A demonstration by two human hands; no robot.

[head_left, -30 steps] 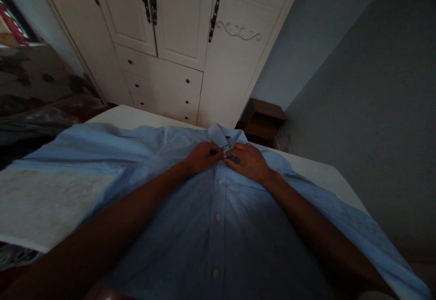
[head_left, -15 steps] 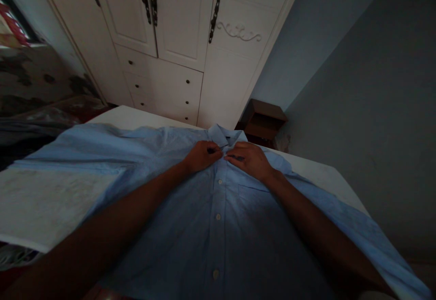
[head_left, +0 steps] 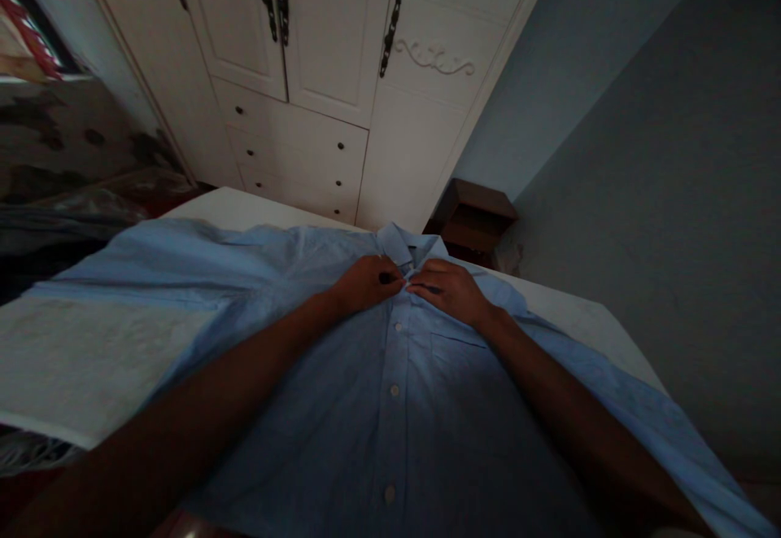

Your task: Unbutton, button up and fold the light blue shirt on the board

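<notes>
**Spread flat, pinched from both sides**

Backed by a white wardrobe (head_left: 329,50). Set lower and nearer, on a white table (head_left: 103,359), with a blue shirt (head_left: 329,400) laid out front up and hanging past the near edge. Pointed neck end away, toward the wardrobe, lengthwise axis running straight out from the wearer, hem nearest. Stretched wide by sleeves (head_left: 152,253) to left and right, roughly crosswise to that axis.

Gripped near the neck by the left hand (head_left: 369,282), curled, thumb and fingertips brought together, apparently on the cloth. Matched opposite by the right hand (head_left: 451,287), likewise pinched, with a small gap behind the fingertips. Too dark to tell exactly what is caught between either pair.

Placed just below the collar (head_left: 394,242), at the top of the placket (head_left: 386,440): right of the left fingertips, left of the right ones, about equally near both. Dotted toward the hem with pale buttons (head_left: 394,391), in line with the lengthwise axis.
</notes>
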